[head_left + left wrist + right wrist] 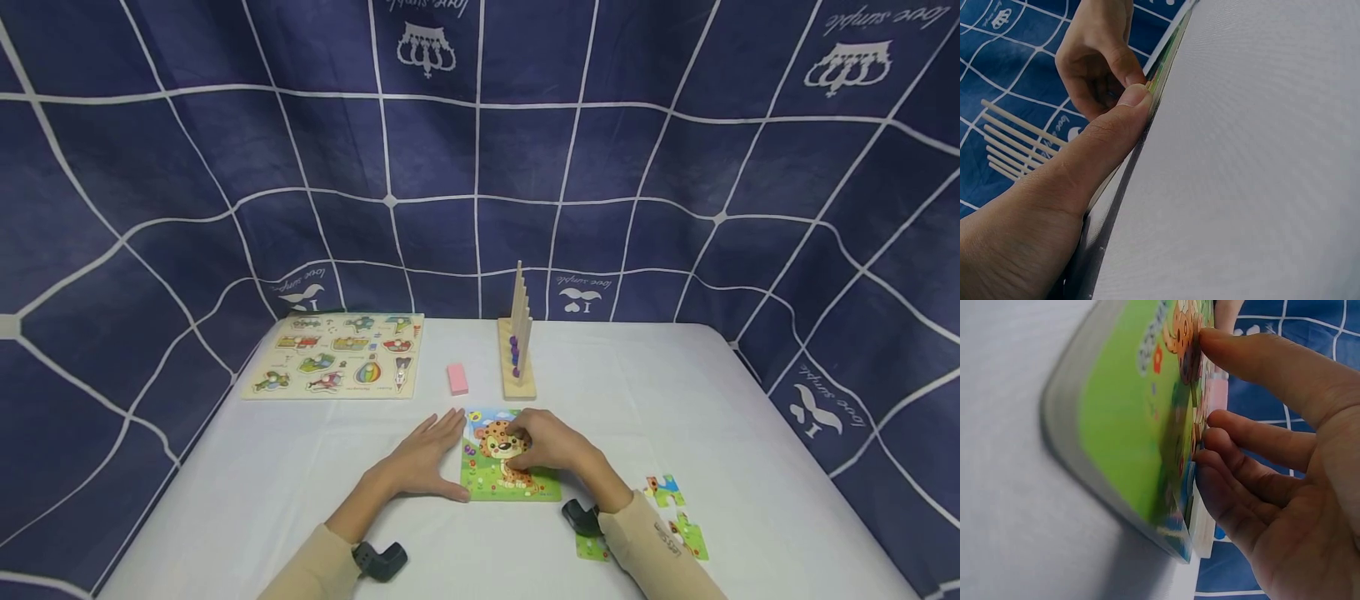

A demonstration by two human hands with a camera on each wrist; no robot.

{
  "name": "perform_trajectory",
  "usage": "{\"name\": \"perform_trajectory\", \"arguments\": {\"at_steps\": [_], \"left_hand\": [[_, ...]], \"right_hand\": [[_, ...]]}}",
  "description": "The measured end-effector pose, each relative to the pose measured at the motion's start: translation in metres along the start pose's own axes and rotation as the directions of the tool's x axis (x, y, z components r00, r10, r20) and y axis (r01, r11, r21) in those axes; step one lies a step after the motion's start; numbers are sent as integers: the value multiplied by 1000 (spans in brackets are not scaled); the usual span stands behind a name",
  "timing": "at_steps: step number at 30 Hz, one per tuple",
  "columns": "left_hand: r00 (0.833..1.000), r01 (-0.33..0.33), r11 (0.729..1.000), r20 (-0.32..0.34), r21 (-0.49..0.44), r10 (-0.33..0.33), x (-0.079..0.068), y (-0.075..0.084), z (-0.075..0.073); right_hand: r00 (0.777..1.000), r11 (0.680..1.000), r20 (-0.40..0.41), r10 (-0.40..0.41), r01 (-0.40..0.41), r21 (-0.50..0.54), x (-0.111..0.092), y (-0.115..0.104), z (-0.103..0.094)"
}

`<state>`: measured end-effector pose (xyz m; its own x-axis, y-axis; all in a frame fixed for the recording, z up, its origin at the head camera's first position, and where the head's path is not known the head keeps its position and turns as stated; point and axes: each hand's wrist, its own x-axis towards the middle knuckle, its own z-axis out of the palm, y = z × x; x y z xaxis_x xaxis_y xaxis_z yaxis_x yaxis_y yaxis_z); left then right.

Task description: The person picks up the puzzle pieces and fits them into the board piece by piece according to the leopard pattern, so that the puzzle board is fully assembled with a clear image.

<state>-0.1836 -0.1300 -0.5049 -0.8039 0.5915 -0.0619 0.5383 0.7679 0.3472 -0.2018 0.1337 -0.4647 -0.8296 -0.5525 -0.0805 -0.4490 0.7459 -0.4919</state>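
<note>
A square puzzle board (pixel 480 483) with a spotted leopard cub on green grass lies on the white table. My left hand (pixel 429 458) rests along its left side, fingers straight; the thumb (pixel 1113 128) touches the edge near the lower corner. Over the right part of the picture, my right hand (pixel 551 442) has its fingers and thumb bent down around a flat puzzle piece (pixel 1195 365). That piece sits at the board's surface, and its outline is partly hidden by the fingers. Loose puzzle pieces (pixel 688 536) lie to the right, some partly behind the right forearm.
A pink block (pixel 457 379) lies beyond the board, beside a wooden stand (pixel 517 387) with upright rods and purple beads. At the back left is a wooden picture board (pixel 337 354) with vehicles. A dark blue checked cloth (pixel 525 150) hangs behind the table.
</note>
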Motion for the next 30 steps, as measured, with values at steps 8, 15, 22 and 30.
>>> {"name": "perform_trajectory", "arguments": {"at_steps": [8, 15, 22, 30], "left_hand": [[1000, -6, 1000, -6, 3, 6, 0, 0, 0], [1000, -7, 1000, -8, 11, 7, 1, 0, -1], [1000, -7, 1000, -11, -1, 7, 0, 1, -1], [1000, -1, 1000, 0, -4, 1, -1, 1, -1]], "right_hand": [[1000, 1000, 1, 15, -15, 10, 0, 1, -1], [1000, 999, 1, 24, -24, 36, 1, 2, 1], [1000, 999, -6, -1, 1, 35, 0, 7, 2], [1000, 999, 8, -13, 13, 36, -1, 10, 2]]}}
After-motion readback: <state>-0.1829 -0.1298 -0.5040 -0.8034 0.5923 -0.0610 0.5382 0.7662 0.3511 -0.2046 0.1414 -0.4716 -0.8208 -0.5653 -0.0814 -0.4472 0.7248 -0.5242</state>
